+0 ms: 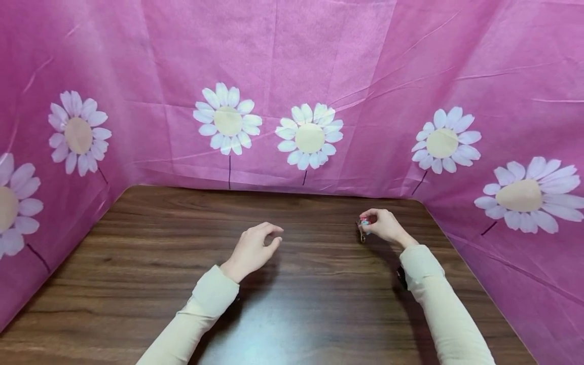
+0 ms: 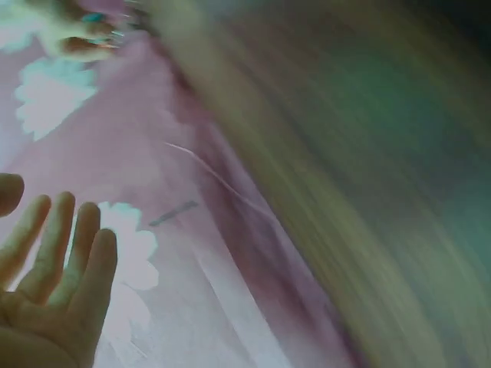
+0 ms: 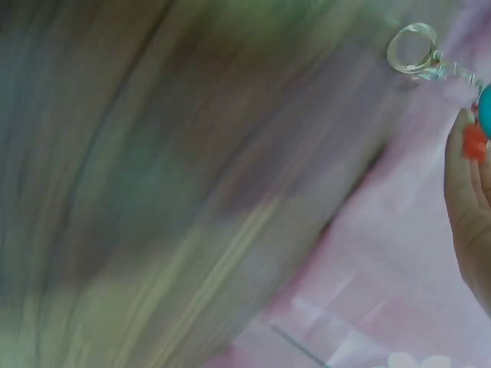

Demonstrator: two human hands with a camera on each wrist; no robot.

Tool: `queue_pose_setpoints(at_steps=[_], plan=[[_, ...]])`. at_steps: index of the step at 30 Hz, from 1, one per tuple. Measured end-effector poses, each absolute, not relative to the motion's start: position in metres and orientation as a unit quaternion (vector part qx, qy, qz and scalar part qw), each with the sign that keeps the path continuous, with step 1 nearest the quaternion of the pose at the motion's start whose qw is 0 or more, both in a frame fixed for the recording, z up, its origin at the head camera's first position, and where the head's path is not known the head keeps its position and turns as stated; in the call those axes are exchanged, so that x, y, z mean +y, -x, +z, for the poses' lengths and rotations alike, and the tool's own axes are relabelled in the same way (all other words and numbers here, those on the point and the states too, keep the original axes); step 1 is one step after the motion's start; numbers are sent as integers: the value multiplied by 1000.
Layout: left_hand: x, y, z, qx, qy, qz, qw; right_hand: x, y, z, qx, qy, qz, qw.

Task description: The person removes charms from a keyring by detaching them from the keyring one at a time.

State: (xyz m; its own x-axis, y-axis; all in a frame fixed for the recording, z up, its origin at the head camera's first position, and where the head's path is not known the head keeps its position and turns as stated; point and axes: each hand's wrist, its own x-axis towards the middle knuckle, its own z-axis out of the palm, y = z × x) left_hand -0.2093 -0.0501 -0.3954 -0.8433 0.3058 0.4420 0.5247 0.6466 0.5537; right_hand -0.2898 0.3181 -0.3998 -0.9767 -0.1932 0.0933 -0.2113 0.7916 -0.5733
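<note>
Keychain [image 1: 363,226]: was pinched up off the table in the right hand, on the right side of the scene toward the far edge; a small trinket with a teal body, a red bit and a metal ring

Ring [image 3: 412,47]: hung free out past the fingertips in the right wrist view, on a short chain, which looked like the reason for a fingertip pinch and not a full fist: the ring was left dangling clear

Right hand [image 1: 385,225]: was raised just over the wood, fingers curled in and clamped on the keychain, wrist cocked so the piece faced the left hand

Left hand [image 1: 252,248]: hovered mid-table, well apart from the right, holding nothing; fingers loosely bent in the head view, spread and fairly straight in its own wrist view, so slack and unclenched

Fingers [image 2: 65,245]: showed palm-side up against the pink cloth, nothing between them

Sleeves [image 1: 201,309]: were cream, long, reaching both wrists

Table [image 1: 150,253]: was dark wood-grain, smooth, with a pale glare patch near the person between the two forearms

Backdrop [image 1: 319,61]: was creased pink sheeting printed with white daisies, standing on the left, far and right sides of the table and shutting off the room behind

Wrist views: were both heavily smeared with blur, so little else could be told from them
</note>
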Motion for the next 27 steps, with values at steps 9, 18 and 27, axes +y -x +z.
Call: queue_pose_setpoints(at_steps=[9, 18, 27], plan=[[-44, 201, -373, -809, 219, -546, 16, 285, 267, -372, -928, -135, 341, 62], [-35, 202, -383, -788, 231, -570, -31, 255, 254, -361, -891, -152, 427, 24], [-21, 214, -395, -772, 254, -582, -31, 223, 243, -369, -825, -171, 538, -13]])
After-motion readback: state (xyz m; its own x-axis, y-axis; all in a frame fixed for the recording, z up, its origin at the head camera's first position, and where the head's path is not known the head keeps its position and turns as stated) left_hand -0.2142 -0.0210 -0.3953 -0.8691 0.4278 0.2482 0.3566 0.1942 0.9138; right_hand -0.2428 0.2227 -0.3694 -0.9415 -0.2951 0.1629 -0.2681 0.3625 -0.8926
